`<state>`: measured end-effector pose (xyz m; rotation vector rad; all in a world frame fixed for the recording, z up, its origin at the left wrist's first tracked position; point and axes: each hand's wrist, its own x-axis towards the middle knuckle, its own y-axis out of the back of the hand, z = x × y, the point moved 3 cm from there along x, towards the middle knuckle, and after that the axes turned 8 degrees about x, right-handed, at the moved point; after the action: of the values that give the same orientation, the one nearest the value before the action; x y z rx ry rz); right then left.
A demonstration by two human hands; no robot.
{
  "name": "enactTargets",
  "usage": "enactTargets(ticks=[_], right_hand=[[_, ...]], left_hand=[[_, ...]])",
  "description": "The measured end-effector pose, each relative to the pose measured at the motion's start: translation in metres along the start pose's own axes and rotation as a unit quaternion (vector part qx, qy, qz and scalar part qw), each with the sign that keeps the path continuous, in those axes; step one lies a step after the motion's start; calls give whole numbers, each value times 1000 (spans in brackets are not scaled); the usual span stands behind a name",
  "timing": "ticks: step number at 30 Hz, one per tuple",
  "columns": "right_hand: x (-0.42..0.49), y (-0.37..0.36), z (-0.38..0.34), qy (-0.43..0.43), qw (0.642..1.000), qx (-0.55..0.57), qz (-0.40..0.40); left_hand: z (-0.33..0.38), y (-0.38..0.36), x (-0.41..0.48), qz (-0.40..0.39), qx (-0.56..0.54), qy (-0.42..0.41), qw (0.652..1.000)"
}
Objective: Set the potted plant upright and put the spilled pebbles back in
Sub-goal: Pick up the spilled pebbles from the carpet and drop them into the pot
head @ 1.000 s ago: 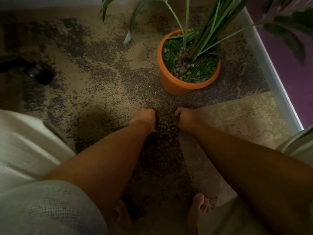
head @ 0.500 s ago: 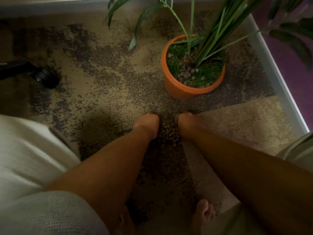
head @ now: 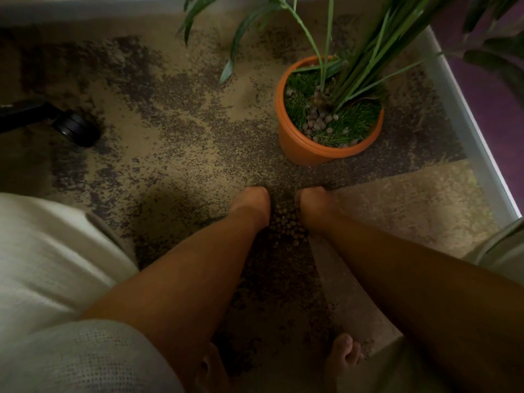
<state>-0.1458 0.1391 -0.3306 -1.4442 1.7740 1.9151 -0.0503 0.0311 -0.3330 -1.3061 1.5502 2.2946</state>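
The orange pot (head: 297, 146) stands upright on the carpet at the upper right. It holds a green long-leaved plant (head: 360, 66), and some pebbles (head: 319, 121) lie on its grassy top. A small heap of spilled pebbles (head: 285, 226) lies on the carpet in front of the pot. My left hand (head: 251, 202) is pressed against the heap's left side and my right hand (head: 310, 204) against its right side. Both hands point down at the floor, and their fingers are hidden under the backs of the hands.
A black chair caster (head: 75, 130) sits on the mottled carpet at the left. A white baseboard (head: 465, 131) runs along the right behind the pot. My bare foot (head: 344, 354) is at the bottom, and pale clothing (head: 51, 265) fills the lower left.
Both hands stay on either side of the pebble heap. The left hand has edged slightly toward the right one. The view has shifted a little; the pot has not moved.
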Motion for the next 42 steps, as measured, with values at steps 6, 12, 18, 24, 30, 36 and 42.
enactTargets(ticks=[6,12,18,24,30,36,42], right_hand=[[2,0,-1,-6,1000,4,-1],[4,4,-4,-12,1000,1,4],[6,4,-4,-4,999,9,44],[-1,21,-7,-23,996,86,28],[-37,58,-31,36,993,111,28],[-72,126,-38,137,971,160,110],[-70,161,-8,102,935,282,192]], left_hand=[[5,2,-4,5,30,-24,999],[17,3,-14,19,53,-94,994],[29,0,-18,19,105,-145,984],[15,15,-10,37,-5,-86,996],[-3,82,3,75,-239,-65,966],[-13,161,-11,112,-335,-112,929],[4,179,-13,110,-454,-105,878]])
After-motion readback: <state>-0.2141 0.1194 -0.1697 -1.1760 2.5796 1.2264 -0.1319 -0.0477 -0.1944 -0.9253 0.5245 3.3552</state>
